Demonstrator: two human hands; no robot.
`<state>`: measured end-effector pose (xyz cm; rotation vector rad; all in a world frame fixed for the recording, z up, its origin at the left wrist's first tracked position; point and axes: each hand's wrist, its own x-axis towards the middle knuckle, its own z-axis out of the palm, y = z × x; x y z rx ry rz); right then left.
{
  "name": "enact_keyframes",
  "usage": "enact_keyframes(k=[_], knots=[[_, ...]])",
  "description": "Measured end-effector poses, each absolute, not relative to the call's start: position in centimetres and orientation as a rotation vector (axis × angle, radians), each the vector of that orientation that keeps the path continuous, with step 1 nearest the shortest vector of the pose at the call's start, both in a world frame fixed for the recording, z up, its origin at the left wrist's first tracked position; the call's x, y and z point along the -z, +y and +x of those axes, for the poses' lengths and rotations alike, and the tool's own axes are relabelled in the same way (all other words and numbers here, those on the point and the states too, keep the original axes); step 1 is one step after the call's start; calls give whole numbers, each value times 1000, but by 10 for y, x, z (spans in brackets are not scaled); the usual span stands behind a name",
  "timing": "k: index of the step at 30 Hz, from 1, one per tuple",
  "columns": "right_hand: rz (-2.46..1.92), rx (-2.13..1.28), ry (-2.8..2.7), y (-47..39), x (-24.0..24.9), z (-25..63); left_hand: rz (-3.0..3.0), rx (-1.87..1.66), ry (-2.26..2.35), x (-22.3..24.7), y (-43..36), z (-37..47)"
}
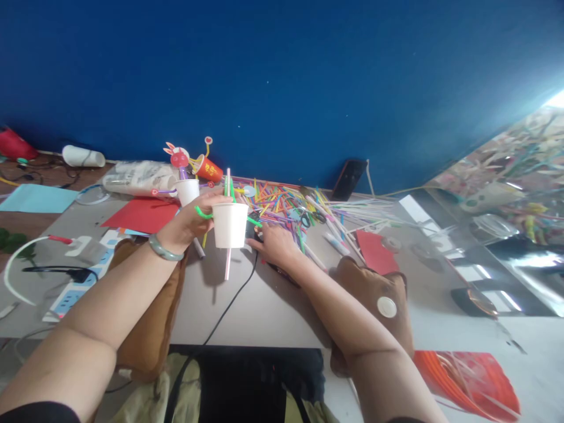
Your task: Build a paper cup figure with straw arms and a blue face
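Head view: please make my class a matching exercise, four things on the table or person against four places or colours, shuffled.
1. Foremost white cup
2. Bracelet
3. Light-blue sheet
4. Straw pile

A. Many-coloured, beyond the right hand
B. Flat, at the far left
C. Held in the left hand
D. Pale green, ring-shaped

Pairs: 1-C, 2-D, 3-B, 4-A

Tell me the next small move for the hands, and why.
I'd probably bring the right hand to the striped straw beneath the cup to steady it: only the left hand seems to hold the raised cup, the straw shows above and below it, and the right hand is close by.
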<state>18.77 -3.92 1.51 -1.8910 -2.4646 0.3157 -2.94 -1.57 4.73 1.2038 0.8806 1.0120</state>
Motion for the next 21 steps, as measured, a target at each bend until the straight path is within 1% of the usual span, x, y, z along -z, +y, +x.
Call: enact_keyframes(k=[3,6,10,15,19,21], knots=[[-1839,-265,-2505,-43,-5,178,1108,-882,809,-45,-17,-23],[-1817,-324,-2516,-42,-1,176,1097,-749,759,-43,-19,-16],[-1818,-430,-2418,-37,-1,187,1079,-672,732,-39,-23,-12],[-1704,-571,-2051,-23,-9,210,1027,-624,639,-40,-24,-12],[-1552,-586,-1667,-17,-31,223,1011,-673,646,-37,-21,-11],[-1464,-701,-1555,-19,-44,226,1034,-713,678,-33,-19,-9]])
